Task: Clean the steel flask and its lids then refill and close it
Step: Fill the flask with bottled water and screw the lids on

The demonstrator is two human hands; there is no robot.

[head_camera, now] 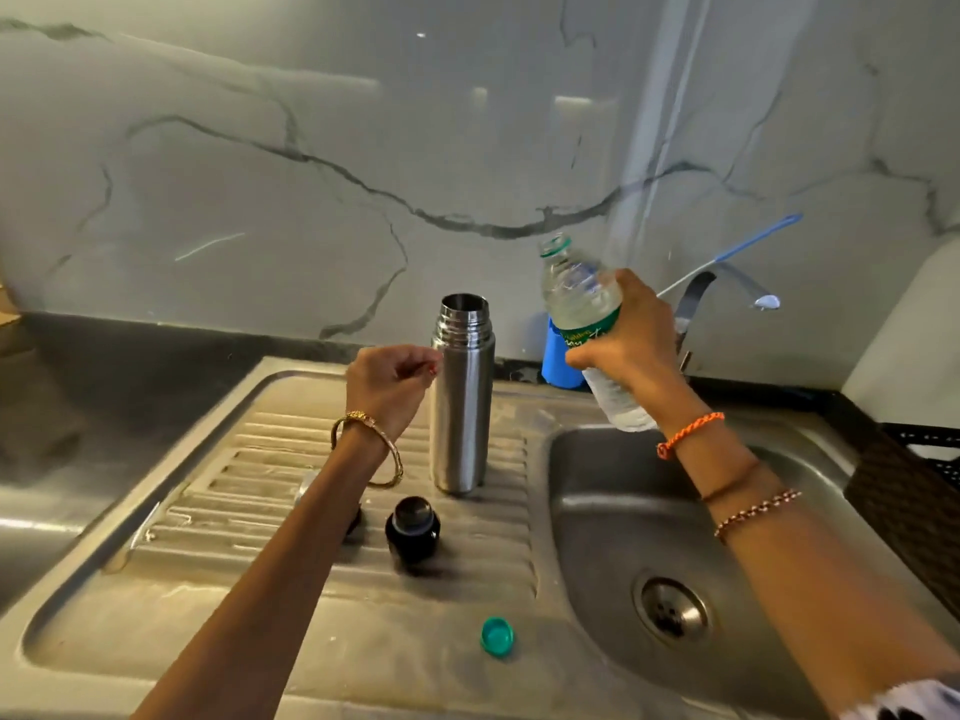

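Now the right hand [631,335] grips an uncapped clear plastic water bottle [584,314] beside the open steel flask [462,392] upright on the ribbed steel drainboard [249,491]; the left hand [389,381], loosely curled and empty, should steady the flask while the bottle tips slowly over its mouth.

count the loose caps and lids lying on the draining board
2 plainly: a black lid in front of the steel flask, and a green bottle cap nearer the board's front edge. A dark object partly hidden under the left forearm may be a third.
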